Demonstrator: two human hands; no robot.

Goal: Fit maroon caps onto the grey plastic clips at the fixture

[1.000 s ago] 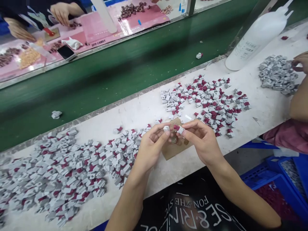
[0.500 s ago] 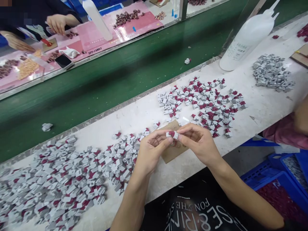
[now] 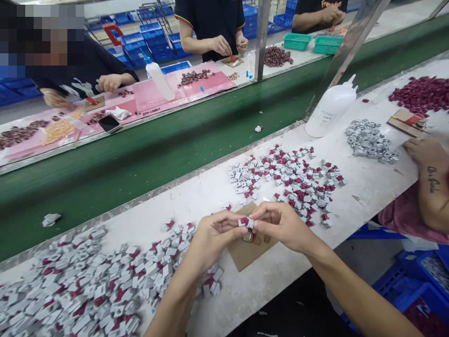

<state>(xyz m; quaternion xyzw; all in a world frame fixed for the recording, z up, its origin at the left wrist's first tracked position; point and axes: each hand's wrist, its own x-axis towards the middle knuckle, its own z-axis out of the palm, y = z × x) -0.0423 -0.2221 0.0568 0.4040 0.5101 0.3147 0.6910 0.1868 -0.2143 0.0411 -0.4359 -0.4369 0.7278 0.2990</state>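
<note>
A small grey and dark red piece [image 3: 246, 222] is pinched between the fingertips of both hands. My left hand [image 3: 214, 236] grips its left end, and my right hand [image 3: 280, 224] grips the right end. Just below the piece is a brown board [image 3: 242, 255] with a small round metal thing [image 3: 247, 237] on it, partly hidden by the fingers. Similar grey and red pieces form a large heap [image 3: 87, 285] at the left, partly behind my left forearm. Another spread of them [image 3: 298, 180] lies beyond my right hand.
Behind the white table [image 3: 140, 210] runs a green belt [image 3: 140, 164]. A white bottle [image 3: 329, 107], a grey heap [image 3: 372, 140] and a dark red heap [image 3: 421, 93] stand right. A person's arm [image 3: 433, 178] reaches in there. People work across the belt; blue crates [image 3: 421, 299] are lower right.
The view has tilted up, showing more of the far tables and people. Both hands still hold the small piece over the board. The arm at the right is now clearer.
</note>
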